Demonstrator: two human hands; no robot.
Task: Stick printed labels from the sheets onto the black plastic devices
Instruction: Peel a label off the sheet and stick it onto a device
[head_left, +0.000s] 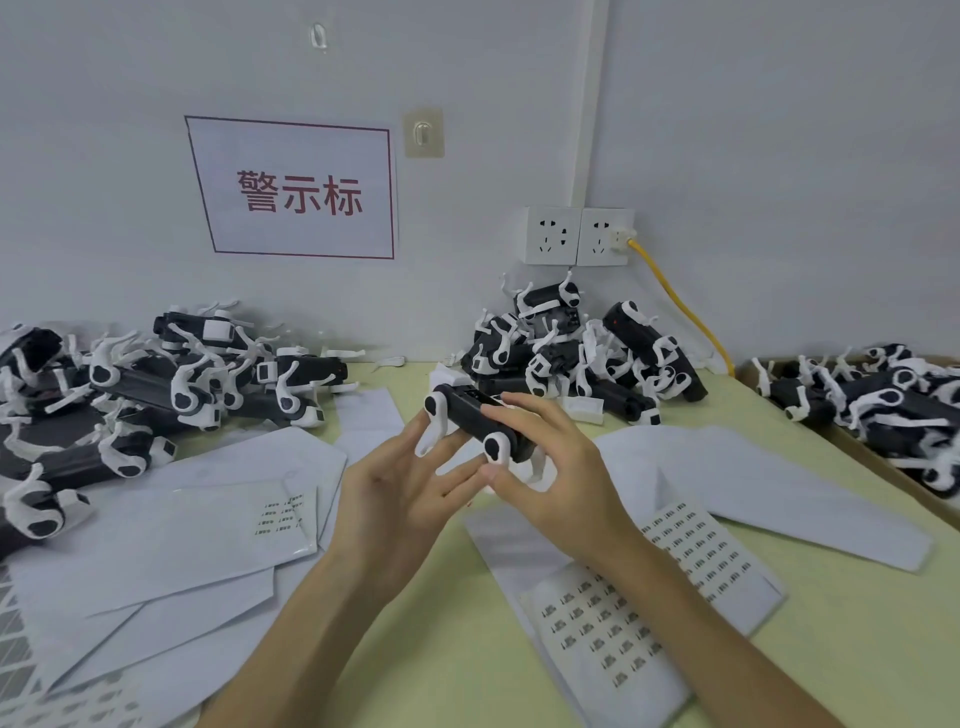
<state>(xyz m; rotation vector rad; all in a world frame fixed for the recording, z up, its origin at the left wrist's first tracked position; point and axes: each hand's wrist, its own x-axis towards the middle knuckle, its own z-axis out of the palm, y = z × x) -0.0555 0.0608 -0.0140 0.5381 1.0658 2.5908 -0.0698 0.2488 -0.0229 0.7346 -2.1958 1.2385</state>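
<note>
Label sheet (597, 623) lying lower centre on bench (441, 649), under your right grip (561, 467), the nearer one. Right grip clasping black device (470, 410) mid-frame, long axis running upper-left to lower-right. Left grip (395, 493) straight-fingered, propping its left end.

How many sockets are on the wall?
2. The left socket has nothing plugged in; the right socket, right beside it, has a yellow cable plugged in.

Device (465, 410) black and white; table (467, 649) pale green; cable (675, 301) yellow; sign (296, 156) white, red lettering
</note>
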